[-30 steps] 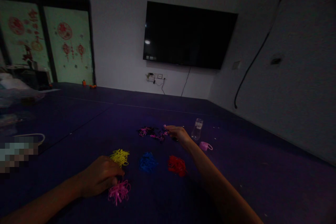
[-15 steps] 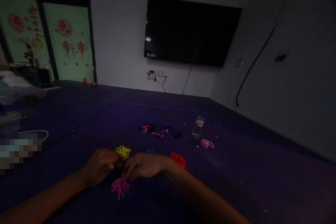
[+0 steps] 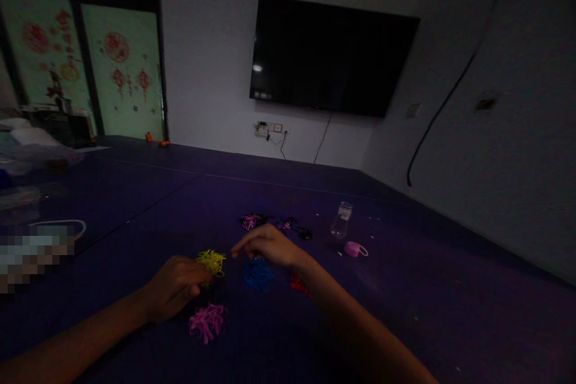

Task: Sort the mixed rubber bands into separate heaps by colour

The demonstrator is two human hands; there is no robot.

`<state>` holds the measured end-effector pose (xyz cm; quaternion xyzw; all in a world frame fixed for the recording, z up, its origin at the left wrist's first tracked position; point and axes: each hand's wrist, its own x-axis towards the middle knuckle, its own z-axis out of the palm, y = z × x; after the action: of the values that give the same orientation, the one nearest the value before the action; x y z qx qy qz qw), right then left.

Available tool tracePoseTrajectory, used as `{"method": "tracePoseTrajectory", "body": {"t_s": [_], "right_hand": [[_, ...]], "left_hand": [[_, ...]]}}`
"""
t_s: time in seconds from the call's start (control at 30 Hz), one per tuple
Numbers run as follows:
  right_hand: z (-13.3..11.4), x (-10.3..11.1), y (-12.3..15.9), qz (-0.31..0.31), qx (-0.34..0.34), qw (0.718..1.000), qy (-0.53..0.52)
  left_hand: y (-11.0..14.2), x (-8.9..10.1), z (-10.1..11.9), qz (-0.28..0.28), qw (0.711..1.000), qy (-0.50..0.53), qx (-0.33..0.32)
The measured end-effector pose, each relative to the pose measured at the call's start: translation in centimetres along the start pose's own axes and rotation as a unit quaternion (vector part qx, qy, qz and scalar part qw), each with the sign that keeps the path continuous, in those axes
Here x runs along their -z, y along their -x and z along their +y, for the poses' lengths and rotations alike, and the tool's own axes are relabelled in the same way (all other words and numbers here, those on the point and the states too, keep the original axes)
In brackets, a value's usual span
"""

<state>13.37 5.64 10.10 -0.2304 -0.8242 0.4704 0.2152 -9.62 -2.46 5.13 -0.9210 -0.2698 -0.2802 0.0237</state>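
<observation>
Small piles of what look like rubber bands lie on the dark purple surface. My left hand point(image 3: 175, 289) rests at the left edge of the yellow rubber bands point(image 3: 212, 261), its fingers curled together; whatever they may hold is hidden. Above the blue rubber bands point(image 3: 258, 276) hovers my right hand point(image 3: 269, 244), forefinger stretched out to the left and the others apart and bent downward. Nothing shows in it. Pink rubber bands point(image 3: 208, 323) lie in front, nearest me. My right wrist partly covers the red rubber bands point(image 3: 300, 285). Farther back are mixed pink and black bands point(image 3: 250, 221).
A clear bottle point(image 3: 342, 221) stands right of the mixed bands, beside a pink cap with a loop point(image 3: 353, 249). Plastic bags point(image 3: 31, 147) and a blurred-out object point(image 3: 36, 252) sit on the left. A television point(image 3: 333, 57) hangs on the far wall.
My right hand has moved away from the pink rubber bands, up and to the right, uncovering the blue pile. My left hand stays by the yellow pile. The view has shifted slightly.
</observation>
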Motion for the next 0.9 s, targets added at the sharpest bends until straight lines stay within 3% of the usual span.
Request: {"method": "tracePoseTrajectory", "body": {"t_s": [0.07,0.13,0.17,0.23,0.43,0.67,0.9], "right_hand": [[1.8,2.4,0.3,0.130,0.003,0.991,0.036],[4.2,4.8,1.1,0.267,0.002,0.958,0.103],[5.5,5.9,1.7,0.318,0.001,0.937,0.147],[7.9,7.6,2.9,0.355,-0.009,0.905,0.233],[12.2,8.6,4.6,0.276,-0.012,0.888,0.368],[12.9,8.5,3.9,0.227,0.007,0.898,0.378],[13.5,9.0,3.9,0.199,-0.026,0.889,0.413]], "left_hand": [[0.0,0.2,0.2,0.002,1.000,0.000,0.008],[0.0,0.2,0.4,-0.006,1.000,-0.002,0.016],[0.0,0.2,0.5,-0.008,1.000,0.000,0.017],[0.1,0.2,0.5,-0.008,1.000,0.002,0.017],[0.3,0.1,0.2,-0.007,1.000,0.008,0.022],[0.3,0.0,0.1,-0.015,1.000,0.014,0.022],[0.3,0.1,0.3,-0.012,1.000,0.009,0.025]]}}
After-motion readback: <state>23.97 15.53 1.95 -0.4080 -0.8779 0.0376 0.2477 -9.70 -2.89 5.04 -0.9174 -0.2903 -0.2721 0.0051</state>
